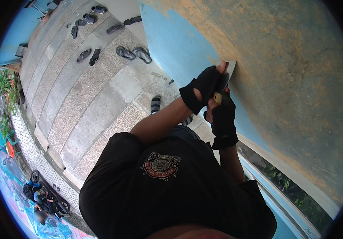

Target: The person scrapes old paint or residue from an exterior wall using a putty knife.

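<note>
A scraper with a broad metal blade (230, 72) and a light wooden handle (217, 98) is held against the wall (283, 75). My right hand (223, 117), in a black fingerless glove, closes around the handle. My left hand (204, 86), gloved the same way, grips the scraper at its blade, a finger stretched along the metal. The blade's edge meets the wall close to where blue paint (175, 40) gives way to a worn, brown and grey patchy surface. Some of my fingers are hidden behind the tool and gloves.
Several sandals and shoes (133, 53) lie on the tiled floor (83, 99) to my left. A window frame (271, 195) runs below the wall at my right. Farther left are plants (10, 93) and a person by a motorcycle (46, 197).
</note>
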`<action>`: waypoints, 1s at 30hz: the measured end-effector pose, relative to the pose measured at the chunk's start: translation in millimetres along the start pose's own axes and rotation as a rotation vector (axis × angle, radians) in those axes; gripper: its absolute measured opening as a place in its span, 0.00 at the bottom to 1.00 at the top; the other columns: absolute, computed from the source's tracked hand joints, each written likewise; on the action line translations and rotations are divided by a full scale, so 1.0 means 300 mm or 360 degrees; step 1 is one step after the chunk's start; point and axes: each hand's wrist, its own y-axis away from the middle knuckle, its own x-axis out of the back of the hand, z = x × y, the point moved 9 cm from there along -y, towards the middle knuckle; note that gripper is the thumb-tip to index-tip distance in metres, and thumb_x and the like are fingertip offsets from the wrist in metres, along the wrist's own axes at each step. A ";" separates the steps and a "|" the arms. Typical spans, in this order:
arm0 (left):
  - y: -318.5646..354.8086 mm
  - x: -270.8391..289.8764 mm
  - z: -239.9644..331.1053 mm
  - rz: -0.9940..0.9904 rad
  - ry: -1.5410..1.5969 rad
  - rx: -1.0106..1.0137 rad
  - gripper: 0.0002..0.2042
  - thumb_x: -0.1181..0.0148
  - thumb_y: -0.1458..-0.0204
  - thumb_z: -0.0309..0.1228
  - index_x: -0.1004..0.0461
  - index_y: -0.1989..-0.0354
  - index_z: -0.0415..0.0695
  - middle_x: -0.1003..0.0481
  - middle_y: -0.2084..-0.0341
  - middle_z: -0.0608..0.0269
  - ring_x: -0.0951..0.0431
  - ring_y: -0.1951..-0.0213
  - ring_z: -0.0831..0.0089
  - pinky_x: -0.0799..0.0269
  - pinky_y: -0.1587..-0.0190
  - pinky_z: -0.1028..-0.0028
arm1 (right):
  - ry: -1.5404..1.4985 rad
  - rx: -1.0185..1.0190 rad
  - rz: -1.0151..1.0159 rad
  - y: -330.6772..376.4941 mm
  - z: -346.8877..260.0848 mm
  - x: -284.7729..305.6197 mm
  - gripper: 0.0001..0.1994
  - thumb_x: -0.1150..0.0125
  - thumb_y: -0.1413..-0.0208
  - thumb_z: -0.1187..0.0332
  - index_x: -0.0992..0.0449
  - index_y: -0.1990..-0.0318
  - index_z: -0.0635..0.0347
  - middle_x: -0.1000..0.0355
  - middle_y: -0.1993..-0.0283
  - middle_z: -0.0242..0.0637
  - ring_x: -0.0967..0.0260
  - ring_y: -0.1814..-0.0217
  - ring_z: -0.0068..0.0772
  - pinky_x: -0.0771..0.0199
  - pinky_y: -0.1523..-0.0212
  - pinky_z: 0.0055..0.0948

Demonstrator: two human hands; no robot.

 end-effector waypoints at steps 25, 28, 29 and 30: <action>-0.028 0.054 0.049 0.0023 0.0144 -0.0075 0.25 0.49 0.42 0.61 0.33 0.64 0.49 0.28 0.82 0.60 0.23 0.76 0.64 0.25 0.71 0.65 | 0.0069 0.0067 -0.0040 -0.062 0.024 -0.013 0.11 0.47 0.41 0.76 0.31 0.51 0.58 0.42 0.81 0.21 0.48 0.86 0.13 0.48 0.85 0.18; -0.012 0.036 0.001 0.0082 0.0040 -0.0092 0.25 0.49 0.42 0.62 0.33 0.66 0.49 0.28 0.82 0.61 0.23 0.76 0.64 0.25 0.70 0.64 | -0.0010 -0.0074 0.0041 0.000 0.037 0.024 0.08 0.47 0.41 0.76 0.30 0.55 0.57 0.43 0.81 0.21 0.48 0.86 0.13 0.49 0.85 0.18; -0.019 0.038 -0.018 0.0064 0.0045 -0.0091 0.25 0.50 0.42 0.62 0.34 0.66 0.49 0.28 0.82 0.61 0.24 0.76 0.64 0.25 0.70 0.65 | 0.0010 -0.0090 0.0078 0.002 0.039 0.038 0.06 0.47 0.41 0.76 0.31 0.57 0.56 0.43 0.81 0.21 0.49 0.86 0.13 0.49 0.85 0.19; -0.027 0.047 -0.024 0.0047 0.0050 -0.0089 0.25 0.50 0.42 0.62 0.34 0.66 0.49 0.28 0.82 0.61 0.24 0.76 0.64 0.25 0.70 0.65 | 0.0051 -0.0066 0.0016 -0.007 0.027 0.021 0.07 0.47 0.41 0.76 0.31 0.56 0.56 0.43 0.81 0.21 0.50 0.86 0.13 0.49 0.85 0.19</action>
